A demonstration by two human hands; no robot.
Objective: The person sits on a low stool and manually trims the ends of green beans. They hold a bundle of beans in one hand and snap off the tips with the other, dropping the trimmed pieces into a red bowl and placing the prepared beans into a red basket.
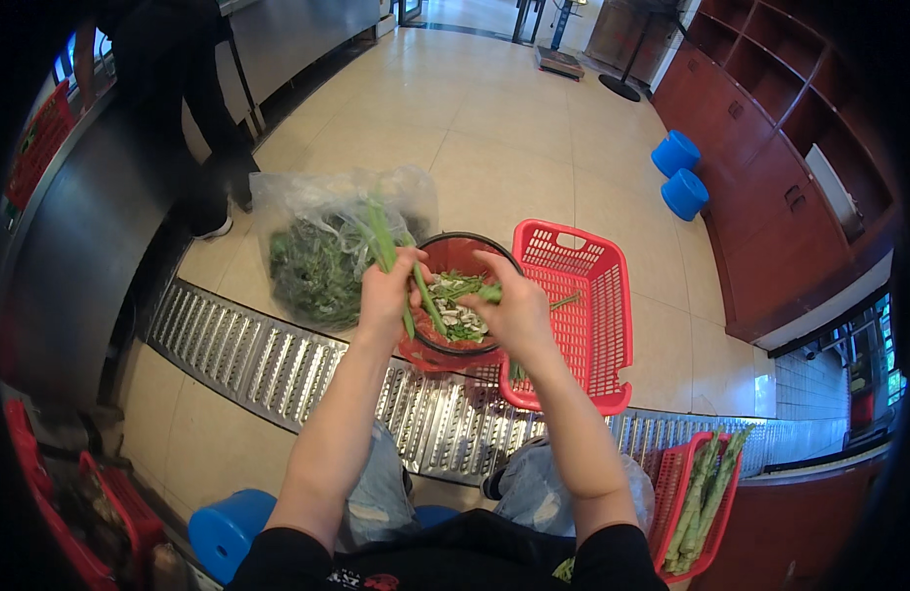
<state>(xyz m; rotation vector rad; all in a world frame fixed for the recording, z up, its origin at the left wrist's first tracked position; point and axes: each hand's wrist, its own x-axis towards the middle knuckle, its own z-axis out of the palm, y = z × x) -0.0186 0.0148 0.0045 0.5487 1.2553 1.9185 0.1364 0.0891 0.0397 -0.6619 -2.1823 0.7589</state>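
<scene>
My left hand (pixel 387 295) grips several long green vegetable stalks (pixel 382 240) over a round, black-rimmed bin (pixel 466 236). At the bin's right side, my right hand (pixel 525 314) has a short green piece (pixel 490 293) between thumb and fingers. A red plastic bag (pixel 455 255) lines the bin and spills over its front edge. Inside lie green and pale vegetable scraps (pixel 462 325). Beyond my left hand, a clear plastic bag (pixel 418 185) holds dark leafy greens (pixel 315 273). Right of the bin stands a red plastic basket (pixel 610 310) with a few green stems (pixel 566 301) in it.
A metal drain grating (pixel 278 377) crosses the tiled floor under the bin. Another red basket (pixel 721 517) at lower right holds thick green stalks (pixel 699 502). Blue stools (pixel 232 528) stand nearby. A person in dark trousers (pixel 204 133) stands by the steel counter (pixel 300 44).
</scene>
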